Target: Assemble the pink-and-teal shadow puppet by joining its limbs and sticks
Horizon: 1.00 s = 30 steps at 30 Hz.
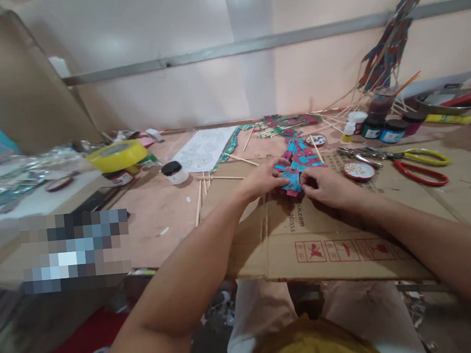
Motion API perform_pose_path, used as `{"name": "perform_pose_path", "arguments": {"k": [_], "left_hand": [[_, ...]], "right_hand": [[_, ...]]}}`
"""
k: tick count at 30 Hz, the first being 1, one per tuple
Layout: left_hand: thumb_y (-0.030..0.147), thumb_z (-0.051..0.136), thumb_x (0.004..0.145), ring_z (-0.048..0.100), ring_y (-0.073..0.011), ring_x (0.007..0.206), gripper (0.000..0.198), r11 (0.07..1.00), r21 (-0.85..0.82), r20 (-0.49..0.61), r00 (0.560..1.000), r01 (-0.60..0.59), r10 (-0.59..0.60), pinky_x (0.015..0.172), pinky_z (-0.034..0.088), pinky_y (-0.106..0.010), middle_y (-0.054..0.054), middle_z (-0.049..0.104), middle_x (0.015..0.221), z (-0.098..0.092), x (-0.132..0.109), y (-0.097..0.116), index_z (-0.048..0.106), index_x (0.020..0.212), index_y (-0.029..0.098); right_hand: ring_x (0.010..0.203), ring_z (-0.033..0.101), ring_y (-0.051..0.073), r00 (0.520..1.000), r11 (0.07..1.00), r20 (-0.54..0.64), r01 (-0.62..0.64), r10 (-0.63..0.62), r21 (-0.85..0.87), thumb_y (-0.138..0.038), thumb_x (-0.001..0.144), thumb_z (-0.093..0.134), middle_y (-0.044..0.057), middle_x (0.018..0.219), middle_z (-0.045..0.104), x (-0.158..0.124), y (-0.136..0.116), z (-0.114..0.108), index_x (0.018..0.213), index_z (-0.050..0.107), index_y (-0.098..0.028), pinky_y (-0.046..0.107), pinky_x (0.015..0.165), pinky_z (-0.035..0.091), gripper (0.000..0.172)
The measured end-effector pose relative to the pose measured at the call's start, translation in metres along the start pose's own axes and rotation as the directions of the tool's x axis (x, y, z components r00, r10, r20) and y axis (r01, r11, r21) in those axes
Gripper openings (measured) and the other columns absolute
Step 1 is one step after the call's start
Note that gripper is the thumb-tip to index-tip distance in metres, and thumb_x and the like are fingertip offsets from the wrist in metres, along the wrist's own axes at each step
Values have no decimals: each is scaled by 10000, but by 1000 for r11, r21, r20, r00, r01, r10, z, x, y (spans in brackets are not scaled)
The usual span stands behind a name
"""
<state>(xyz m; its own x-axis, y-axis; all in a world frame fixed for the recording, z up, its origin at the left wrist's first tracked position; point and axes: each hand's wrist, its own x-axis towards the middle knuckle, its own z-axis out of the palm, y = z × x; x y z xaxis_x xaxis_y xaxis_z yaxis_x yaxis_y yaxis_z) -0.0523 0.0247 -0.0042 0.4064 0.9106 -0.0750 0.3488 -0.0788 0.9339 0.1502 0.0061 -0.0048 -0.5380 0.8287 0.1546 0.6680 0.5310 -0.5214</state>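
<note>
A blue and pink painted cut-out figure (291,180) lies over the cardboard sheet (241,242) in front of me. My left hand (265,178) grips its left side, with thumb and fingers on the blue part. At its right edge my right hand (327,187) is closed in a pinch; whatever sits between those fingertips is too small to make out. A thin stick (315,148) rests by the upper part of the figure. Close to the right hand stands a small round dish (358,170) of tiny pale beads.
Red-handled scissors (420,174), pliers (361,156) and paint jars (393,131) are on the right. Painted cut-outs on sticks (392,36) lean at the back. Leftward are a drawing sheet (200,149), a black-lidded jar (174,172) and yellow tape (117,155).
</note>
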Motion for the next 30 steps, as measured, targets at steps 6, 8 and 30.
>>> {"name": "perform_pose_path", "arguments": {"k": [6,8,30], "left_hand": [[303,669,790,601,-120,784,264,984,-62,123,977,-166,173,729,478,-256,-49,661,927,-5,-1,6,652,1010,158],[242,724,736,613,-130,841,360,973,-102,176,959,-208,223,778,482,-270,-59,669,995,-6,-2,8,642,1079,166],[300,597,836,577,-135,748,174,931,113,-342,866,-347,365,699,443,-247,-14,673,789,19,0,11,698,833,158]], "right_hand": [[549,454,125,992,997,-103,-63,68,54,-235,764,511,-11,611,554,1,3,-5,708,542,-195,258,539,313,75],[543,457,127,985,992,-141,-87,100,93,-240,752,514,-13,603,552,2,3,-7,708,545,-197,262,536,314,69],[569,384,97,942,926,-330,75,56,371,-288,786,536,-33,626,456,-2,-12,-17,701,511,-187,251,536,319,134]]}}
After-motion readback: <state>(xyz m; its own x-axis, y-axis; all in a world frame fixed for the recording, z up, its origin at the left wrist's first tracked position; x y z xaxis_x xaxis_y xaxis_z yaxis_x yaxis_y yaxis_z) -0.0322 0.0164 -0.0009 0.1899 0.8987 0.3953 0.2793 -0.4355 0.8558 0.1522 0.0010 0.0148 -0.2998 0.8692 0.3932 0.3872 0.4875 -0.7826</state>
